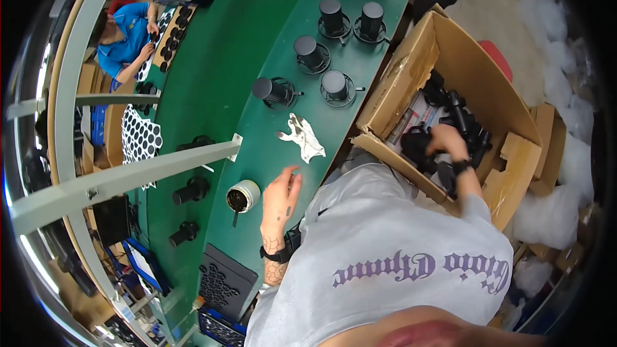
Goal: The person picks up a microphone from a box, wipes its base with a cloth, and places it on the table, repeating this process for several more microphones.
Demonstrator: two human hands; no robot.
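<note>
My right hand (450,142) reaches into an open cardboard box (398,83) on my right. Its fingers are bent around a black plastic part (416,144), and the fingertips are partly hidden. Other black cylindrical parts (459,115) lie jumbled in the box. My left hand (281,196) is over the green table (257,148) with its fingers stretched out, holding nothing. Beside it stands an open tub of dark paste (247,193) with a stick (236,217) in it. A stained white cloth (303,140) lies just beyond that hand.
Several black cylindrical assemblies with round bases (308,54) stand farther up the table. A grey metal bar (148,173) crosses the left side. Below the tub lies a black tray with small rings (222,286). Across the green surface, a person in blue (132,35) handles black discs.
</note>
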